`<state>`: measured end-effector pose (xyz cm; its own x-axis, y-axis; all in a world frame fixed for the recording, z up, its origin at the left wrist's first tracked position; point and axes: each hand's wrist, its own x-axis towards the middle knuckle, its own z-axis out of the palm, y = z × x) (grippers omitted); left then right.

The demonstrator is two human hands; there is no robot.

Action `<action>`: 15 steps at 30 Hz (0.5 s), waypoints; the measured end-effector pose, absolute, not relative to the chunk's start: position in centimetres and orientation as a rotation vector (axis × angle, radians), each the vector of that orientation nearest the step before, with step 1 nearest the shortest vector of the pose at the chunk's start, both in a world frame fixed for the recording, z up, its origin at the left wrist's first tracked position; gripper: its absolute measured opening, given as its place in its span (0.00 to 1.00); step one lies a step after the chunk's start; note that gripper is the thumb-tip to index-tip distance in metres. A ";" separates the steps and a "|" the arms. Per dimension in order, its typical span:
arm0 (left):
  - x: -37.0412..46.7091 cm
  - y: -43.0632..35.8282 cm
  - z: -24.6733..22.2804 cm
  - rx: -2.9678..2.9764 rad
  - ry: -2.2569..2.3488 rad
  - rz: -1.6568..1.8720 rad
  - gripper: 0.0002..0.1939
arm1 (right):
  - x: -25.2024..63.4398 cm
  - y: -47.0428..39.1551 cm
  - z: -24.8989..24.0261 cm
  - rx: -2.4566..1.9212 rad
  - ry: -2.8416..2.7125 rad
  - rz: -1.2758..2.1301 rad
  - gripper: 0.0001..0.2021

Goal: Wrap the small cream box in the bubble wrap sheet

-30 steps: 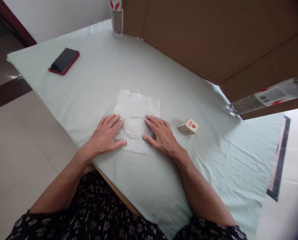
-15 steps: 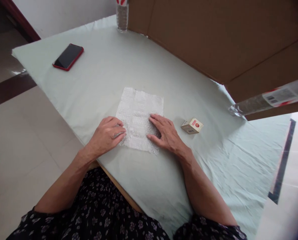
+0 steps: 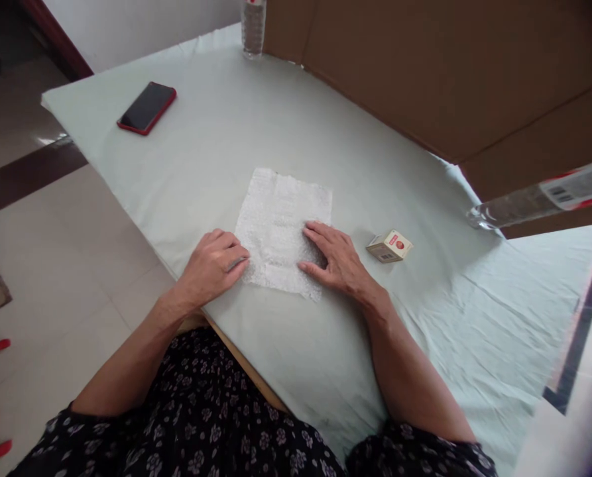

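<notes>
A sheet of bubble wrap (image 3: 283,218) lies flat on the table in the middle of the view. At its lower left edge, my left hand (image 3: 213,265) is closed, thumb and fingers pinching the margin of the sheet. My right hand (image 3: 338,262) rests on the sheet's right side with fingers stretched out and the thumb apart. To the right of that hand stands a small cream box (image 3: 390,246) with a red mark on top, touched by neither hand.
A pale green cloth covers the table (image 3: 196,146). A phone (image 3: 148,107) in a red case lies at the far left. Large brown cardboard (image 3: 400,73) stands behind, with a clear bottle (image 3: 252,30) at its left end and another bottle (image 3: 519,204) at its right.
The view has shifted slightly, so the things on the table appear farther right. My left thumb and fingers have drawn closer together at the sheet's edge. My right hand stays on the sheet.
</notes>
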<state>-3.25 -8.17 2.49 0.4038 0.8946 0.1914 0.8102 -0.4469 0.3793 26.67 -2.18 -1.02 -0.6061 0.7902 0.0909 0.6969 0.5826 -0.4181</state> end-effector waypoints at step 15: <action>-4.0 -8.7 0.7 2.451 1.325 0.474 0.13 | 27.3 -1.7 -1.4 -1.196 -2.568 0.546 0.35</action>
<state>-4.01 -8.67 0.73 0.5163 0.8451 0.1384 0.7410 -0.5219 0.4225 27.29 -1.70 -1.36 -0.6293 0.7739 0.0715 0.6778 0.5915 -0.4366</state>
